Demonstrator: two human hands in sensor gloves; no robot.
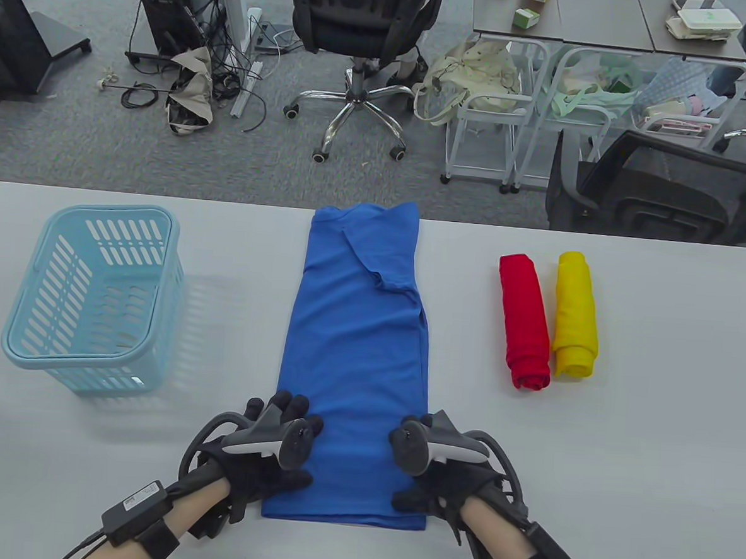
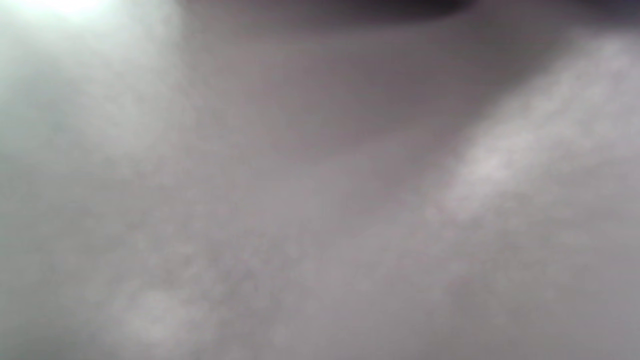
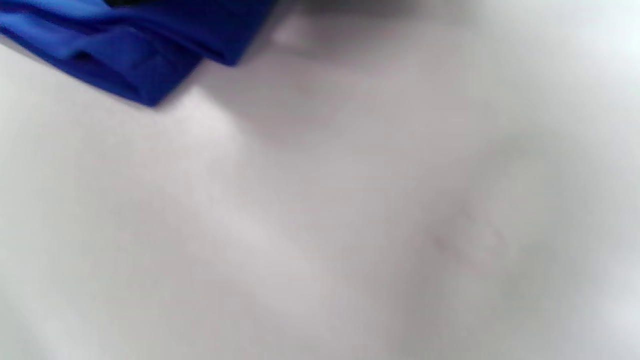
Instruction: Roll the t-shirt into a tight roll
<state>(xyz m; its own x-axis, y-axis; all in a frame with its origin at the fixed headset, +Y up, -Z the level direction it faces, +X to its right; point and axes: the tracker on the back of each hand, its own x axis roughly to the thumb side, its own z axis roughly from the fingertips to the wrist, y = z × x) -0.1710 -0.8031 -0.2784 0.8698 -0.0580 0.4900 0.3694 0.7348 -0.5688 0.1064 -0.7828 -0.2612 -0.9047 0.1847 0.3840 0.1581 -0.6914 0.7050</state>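
Observation:
A blue t-shirt (image 1: 356, 354) lies flat on the white table (image 1: 620, 465), folded lengthwise into a long strip that runs from the far edge to the near edge. My left hand (image 1: 293, 442) rests on the strip's left edge near its near end, fingers spread forward and thumb on the cloth. My right hand (image 1: 402, 467) rests on the right edge opposite, thumb splayed on the cloth, its fingers mostly hidden under the tracker. The right wrist view shows a corner of the blue shirt (image 3: 140, 55) on the table. The left wrist view shows only blurred grey table.
A light blue plastic basket (image 1: 94, 294) stands at the left. A red rolled shirt (image 1: 525, 320) and a yellow rolled shirt (image 1: 576, 314) lie side by side at the right. Office chairs and carts stand beyond the table's far edge.

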